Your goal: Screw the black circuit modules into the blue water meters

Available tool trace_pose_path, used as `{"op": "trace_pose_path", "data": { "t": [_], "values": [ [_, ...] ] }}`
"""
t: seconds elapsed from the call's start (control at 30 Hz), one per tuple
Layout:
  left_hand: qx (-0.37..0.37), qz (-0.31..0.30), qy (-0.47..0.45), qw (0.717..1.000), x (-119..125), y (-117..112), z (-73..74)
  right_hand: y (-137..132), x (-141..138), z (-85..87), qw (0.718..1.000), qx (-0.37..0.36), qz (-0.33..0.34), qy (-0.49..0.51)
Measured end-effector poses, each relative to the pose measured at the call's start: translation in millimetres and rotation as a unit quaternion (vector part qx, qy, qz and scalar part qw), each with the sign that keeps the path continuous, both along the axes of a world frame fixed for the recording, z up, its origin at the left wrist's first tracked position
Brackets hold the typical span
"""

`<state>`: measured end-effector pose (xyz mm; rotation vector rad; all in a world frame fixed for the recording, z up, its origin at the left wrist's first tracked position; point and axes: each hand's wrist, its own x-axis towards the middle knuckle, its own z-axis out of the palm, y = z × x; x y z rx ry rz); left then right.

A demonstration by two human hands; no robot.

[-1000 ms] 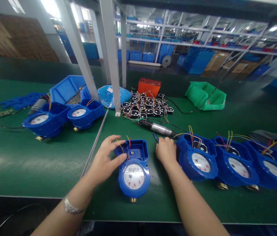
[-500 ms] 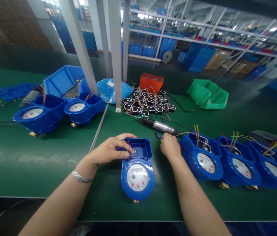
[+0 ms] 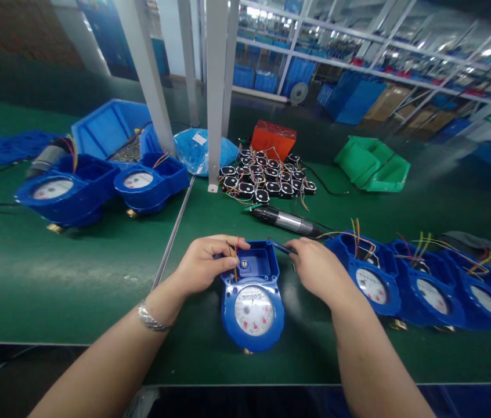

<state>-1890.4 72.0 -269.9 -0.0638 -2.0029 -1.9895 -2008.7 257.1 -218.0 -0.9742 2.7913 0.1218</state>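
Note:
A blue water meter (image 3: 252, 296) with a white dial lies on the green bench in front of me, its open compartment facing away. My left hand (image 3: 204, 264) is closed on the compartment's left rim and pinches thin coloured wires (image 3: 233, 251). My right hand (image 3: 315, 270) is closed on a slim dark-blue tool (image 3: 281, 247) whose tip points toward the compartment's right rim.
Three more blue meters (image 3: 423, 284) with loose wires line up to the right. An electric screwdriver (image 3: 286, 220) lies behind them. Several black modules (image 3: 267, 177), an orange box (image 3: 274, 139), a green bin (image 3: 374, 165), a blue bag (image 3: 197, 151) and a steel post (image 3: 215, 93) stand further back. Two meters (image 3: 97, 186) sit left.
My right hand left the neighbouring meter and moved left to the compartment with the slim tool. My left hand's fingers closed from a loose hold into a pinch on the wires.

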Motion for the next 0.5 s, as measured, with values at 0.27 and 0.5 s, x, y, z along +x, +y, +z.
{"op": "trace_pose_path", "data": {
  "t": [0.27,0.5],
  "values": [
    [0.018,-0.027,0.065,0.997,-6.3,-3.9,-7.7,39.2,48.8,-48.2,0.997,-0.07,0.027,-0.034],
    [0.022,-0.029,0.044,0.998,-4.7,-5.9,-6.4,47.2,58.7,-44.7,0.999,-0.022,-0.003,-0.034]
  ]
}}
